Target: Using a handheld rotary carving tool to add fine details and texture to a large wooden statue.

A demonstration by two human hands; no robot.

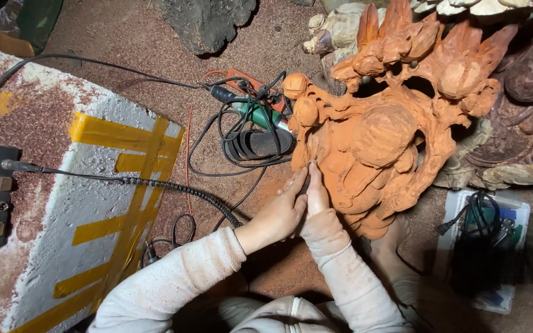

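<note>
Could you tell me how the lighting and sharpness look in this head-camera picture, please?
Head view: warm, even light on the orange wood carving; deep shadow under the left hand and right hand, and at the lower right; sharp in the centre; the yellow-taped block splays out towards the left edge.

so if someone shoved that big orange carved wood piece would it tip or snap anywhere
The big orange carved wood sculpture probably would not slide easily: it looks bulky and solid, so likely heavy. Its thin pointed fins along the top seem the likeliest parts to snap. It appears propped among other dark wood pieces, so a hard shove might rock it rather than tip it.
</note>
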